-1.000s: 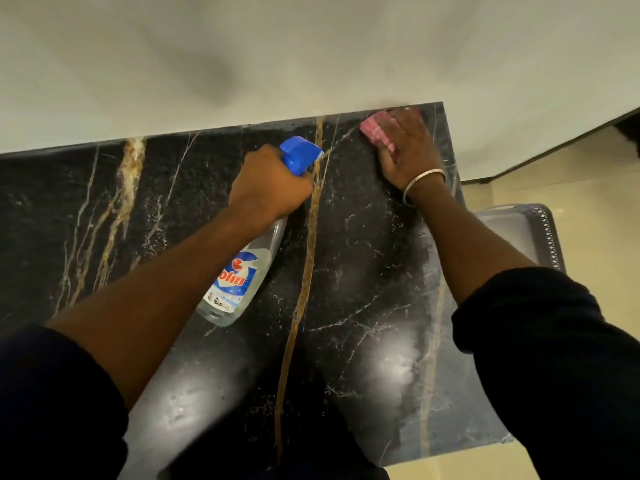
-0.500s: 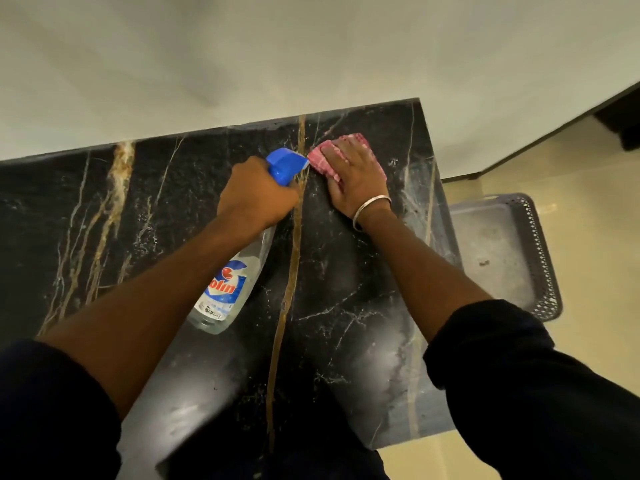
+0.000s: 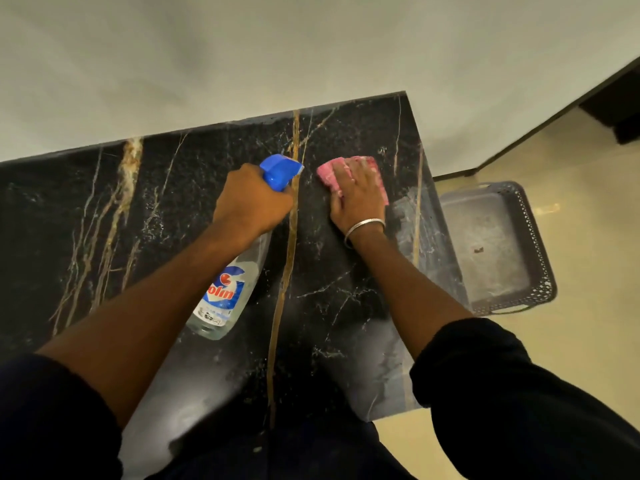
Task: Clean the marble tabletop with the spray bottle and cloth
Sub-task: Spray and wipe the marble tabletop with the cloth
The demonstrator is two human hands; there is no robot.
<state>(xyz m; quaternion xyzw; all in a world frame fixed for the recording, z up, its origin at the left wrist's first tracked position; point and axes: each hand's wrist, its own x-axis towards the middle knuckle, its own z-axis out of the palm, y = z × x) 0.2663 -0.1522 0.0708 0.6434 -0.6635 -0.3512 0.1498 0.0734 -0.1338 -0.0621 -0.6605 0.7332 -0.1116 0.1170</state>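
- Black marble tabletop with gold and white veins fills the middle of the head view, and both bare forearms reach over it from the near edge.
- The left hand is closed in a fist around the neck of the clear plastic spray bottle with the blue trigger head; the knuckles point up and the fingers are hidden below.
- The blue head comes out of the fist on the far side, and its nozzle points to the right, toward the cloth.
- The bottle body with its blue, red and white label goes down toward the person under the left wrist; I cannot tell if its base touches the marble.
- The right hand lies flat and open, palm down, with the fingers stretched and close together, pressing on the pink folded cloth.
- The cloth is on the marble in the far right part of the top, just beside the spray head but apart from it; pink edges show on the left and right of the fingers.
- A thin silver metal bangle sits on the right wrist.
- The left forearm runs diagonally from lower left, the right one from lower right, so the two hands are near each other; dark rolled sleeves cover the upper arms.
- On the beige floor to the right of the tabletop stands a grey plastic tray with a perforated rim, lower than the marble.
- Behind the far edge of the tabletop there is a plain pale wall.
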